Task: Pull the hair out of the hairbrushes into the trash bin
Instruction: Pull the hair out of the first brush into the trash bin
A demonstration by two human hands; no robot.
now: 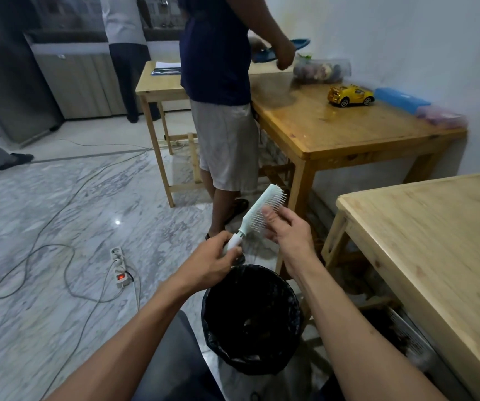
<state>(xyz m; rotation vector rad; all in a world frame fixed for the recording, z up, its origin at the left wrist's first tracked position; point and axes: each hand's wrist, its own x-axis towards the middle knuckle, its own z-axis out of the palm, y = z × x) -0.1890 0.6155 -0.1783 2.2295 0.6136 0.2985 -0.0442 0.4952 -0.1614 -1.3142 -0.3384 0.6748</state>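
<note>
A pale mint hairbrush (pixel 257 213) with a white handle is held up above the trash bin (pixel 250 318), head pointing up and to the right, bristles facing right. My left hand (pixel 214 261) is closed around its handle. My right hand (pixel 286 228) rests against the bristles at mid-head, thumb and fingers touching them. I cannot make out hair in the bristles. The round bin, lined with a black bag, stands on the floor between my forearms and holds some dark clumps at its bottom.
A light wooden table (pixel 435 250) is close on my right, a darker table (pixel 349 125) with a yellow toy car (pixel 350 95) beyond. A person in grey shorts (pixel 227 146) stands just behind the brush. A power strip (pixel 118 266) and cables lie on the marble floor at left.
</note>
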